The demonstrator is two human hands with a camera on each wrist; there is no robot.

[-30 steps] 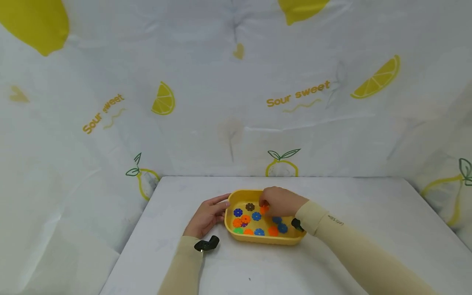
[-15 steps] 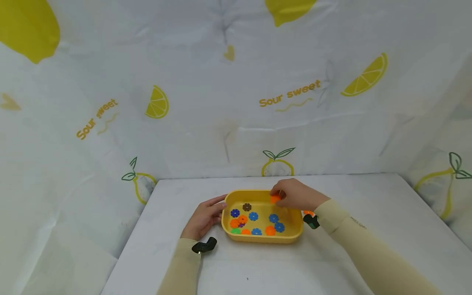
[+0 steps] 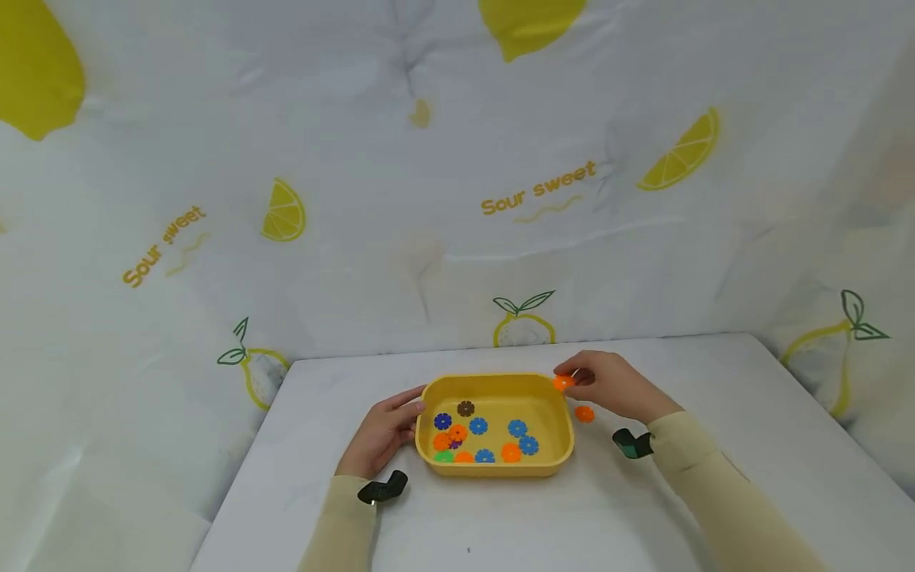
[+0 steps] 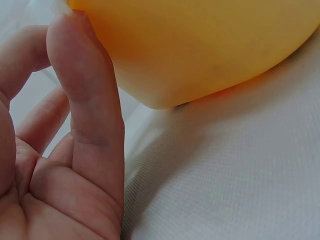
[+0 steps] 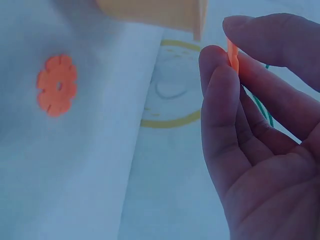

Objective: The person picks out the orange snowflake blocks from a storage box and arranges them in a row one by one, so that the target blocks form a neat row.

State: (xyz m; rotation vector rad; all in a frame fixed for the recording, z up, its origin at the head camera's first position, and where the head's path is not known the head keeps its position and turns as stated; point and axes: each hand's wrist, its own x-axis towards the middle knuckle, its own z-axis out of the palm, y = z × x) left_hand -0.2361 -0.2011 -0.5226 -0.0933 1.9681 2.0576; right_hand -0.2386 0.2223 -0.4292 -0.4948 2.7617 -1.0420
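Observation:
A yellow plastic tray (image 3: pixel 493 470) sits on the white table, holding several notched flower-shaped discs in orange, blue, brown, purple and green. My left hand (image 3: pixel 379 436) holds the tray's left side, thumb at the rim; in the left wrist view the thumb (image 4: pixel 90 100) meets the yellow wall, and the contact of the other fingers is partly hidden. At the tray's right rim, my right hand (image 3: pixel 618 387) pinches an orange flower-shaped disc (image 3: pixel 563 383) between thumb and fingers. The right wrist view shows that disc (image 5: pixel 232 56) edge-on. Another orange flower-shaped disc (image 3: pixel 584 414) lies on the table just right of the tray.
The white tabletop (image 3: pixel 536 524) spreads around the tray on all sides. Behind it hangs a white cloth (image 3: pixel 357 238) printed with lemons and lettering. A dark wrist camera mount (image 3: pixel 383 488) is on the left wrist, another (image 3: pixel 632 444) on the right.
My right hand has lifted the orange disc from inside the tray and moved right to its rim. The left hand stays at the tray. The head view has shifted slightly.

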